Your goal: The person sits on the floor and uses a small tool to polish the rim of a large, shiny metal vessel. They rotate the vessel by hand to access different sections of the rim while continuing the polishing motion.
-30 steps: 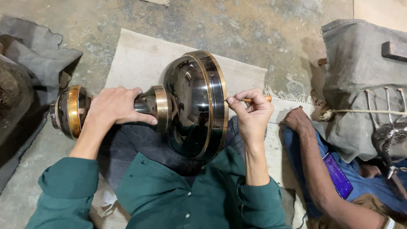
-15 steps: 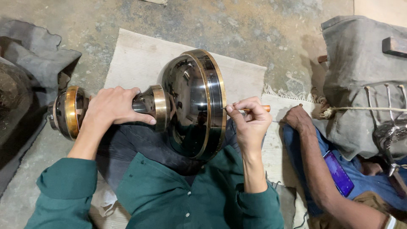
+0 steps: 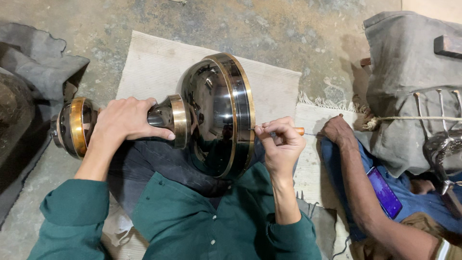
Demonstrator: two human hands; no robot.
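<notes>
A large polished dark metal vessel [image 3: 211, 115] with brass bands lies on its side across my lap. Its narrow neck points left and ends in a brass-ringed foot [image 3: 74, 126]. My left hand [image 3: 126, 119] is wrapped around the neck. My right hand [image 3: 281, 144] pinches a thin pointed tool with an orange wooden handle [image 3: 299, 130]. The tool's tip touches the banded rim of the vessel [image 3: 246, 120] on the right side.
A pale woven mat [image 3: 159, 62] covers the concrete floor under the vessel. Dark cloth [image 3: 33, 67] lies at the left. Another person's hand [image 3: 339, 131] rests on a blue-clad knee at the right, with a purple phone [image 3: 384, 191] and a grey sack [image 3: 409, 72] nearby.
My right hand has shifted slightly along the rim with the tool. My left hand keeps its hold on the neck, and the vessel stays about where it was.
</notes>
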